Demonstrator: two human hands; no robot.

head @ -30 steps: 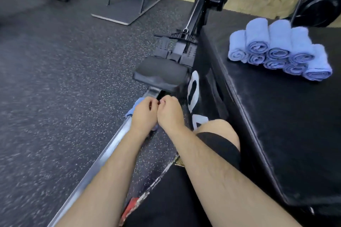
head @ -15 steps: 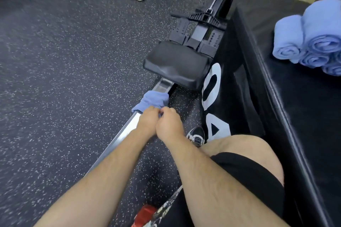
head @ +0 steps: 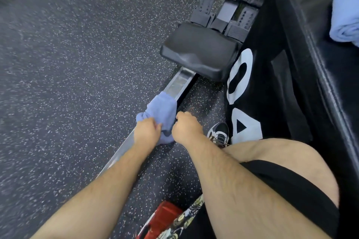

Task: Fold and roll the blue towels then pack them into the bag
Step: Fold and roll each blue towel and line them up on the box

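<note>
Handling: we have one blue towel (head: 162,106) in work, draped over the rower rail (head: 181,80), just short of the seat (head: 200,52).
left hand (head: 147,132): fingers curled round the towel's bunched near-left corner.
right hand (head: 186,128): fingers curled at the near-right edge. It looks like a pinch on the cloth, but the fingertips are hidden, so that's our judgement.
towel state: loosely gathered, no clean fold and no roll yet.
done: a rolled towel (head: 345,15) shows at the right frame edge on the black box surface (head: 345,72). We can't count any others from here.
bag: not in view. We can't identify the red item (head: 165,217) at the bottom edge.
left to do: fold and roll this towel, then pack them all.
progress: we judge the rolling phase partly done. No packing shows.
</note>
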